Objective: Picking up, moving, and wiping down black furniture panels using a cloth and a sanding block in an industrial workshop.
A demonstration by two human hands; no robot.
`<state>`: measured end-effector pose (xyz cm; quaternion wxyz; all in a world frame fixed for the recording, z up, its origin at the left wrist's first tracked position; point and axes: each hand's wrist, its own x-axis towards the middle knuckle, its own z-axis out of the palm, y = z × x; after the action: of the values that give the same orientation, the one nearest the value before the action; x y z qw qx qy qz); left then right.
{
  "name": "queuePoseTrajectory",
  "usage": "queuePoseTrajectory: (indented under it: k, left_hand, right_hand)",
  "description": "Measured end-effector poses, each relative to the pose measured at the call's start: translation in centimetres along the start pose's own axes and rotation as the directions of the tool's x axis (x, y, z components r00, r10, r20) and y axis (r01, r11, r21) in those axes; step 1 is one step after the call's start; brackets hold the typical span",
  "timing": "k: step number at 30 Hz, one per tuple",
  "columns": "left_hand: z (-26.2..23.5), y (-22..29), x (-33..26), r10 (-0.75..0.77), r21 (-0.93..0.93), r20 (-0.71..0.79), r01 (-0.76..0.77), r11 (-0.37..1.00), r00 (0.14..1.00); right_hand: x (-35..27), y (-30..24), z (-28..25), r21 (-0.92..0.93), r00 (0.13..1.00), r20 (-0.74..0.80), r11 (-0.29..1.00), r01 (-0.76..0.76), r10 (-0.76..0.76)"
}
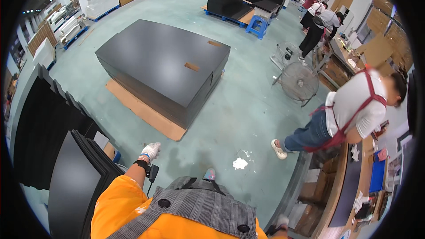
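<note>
1. Nearest the camera, a plaid apron [201, 201] with dark buttons covers the front of an orange shirt [116, 203]; one shoe [209, 175] shows beyond the apron on the green floor [212, 139].
2. The left hand [151, 150], in a white glove, is held out over the floor at near left, with a black band and a small dark device at the wrist. Nothing shows in its grasp; I cannot tell whether the fingers are together or slightly apart.
3. The right hand [282, 221] is a pale blur at the near right, beside the apron. I cannot tell how its fingers stand or whether they hold anything.
4. Just beyond the left hand, apart from it, lies a large flat stack of black panels [164, 57], on a brown cardboard sheet [146, 110] that juts out on the near side. Two small brown pieces [191, 67] lie on its top at the right.
5. At near left, more dark panels [73, 186] stand on edge, close together, to the left of the orange sleeve.
6. On the right, a co-worker [354, 106] in a white top leans over a long workbench [330, 194]; a floor fan [300, 82] stands farther off.
7. Far beyond the stack, a blue stool [257, 26] stands beside black pieces [226, 2] piled on a blue pallet.
</note>
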<state>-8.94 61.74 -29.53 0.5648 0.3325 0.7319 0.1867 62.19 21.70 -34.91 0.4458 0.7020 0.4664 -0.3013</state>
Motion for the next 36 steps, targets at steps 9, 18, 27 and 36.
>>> queuePoseTrajectory:
  k: [9,18,27,36]
  left_hand:
    - [0.6,4.2,9.5,-0.059,-0.143,0.076,0.069,0.987,0.995]
    - [-1.8,9.1,22.5,-0.216,-0.311,-0.039,0.193,0.930,0.976]
    - [-2.6,17.3,29.9,-0.320,-0.439,-0.128,0.236,0.867,0.939]
    - [-4.0,18.3,29.6,-0.432,-0.578,-0.151,0.275,0.768,0.889]
  right_hand:
    - [19.4,-13.7,-48.6,-0.013,0.240,-0.955,0.835,0.550,-0.173]
    - [11.2,-44.3,-73.4,0.227,0.708,-0.517,0.721,0.654,-0.480]
    - [21.2,-53.0,-86.1,0.179,0.630,-0.723,0.804,0.567,-0.283]
    - [20.2,-55.6,-86.6,0.053,0.646,-0.668,0.842,0.536,-0.369]
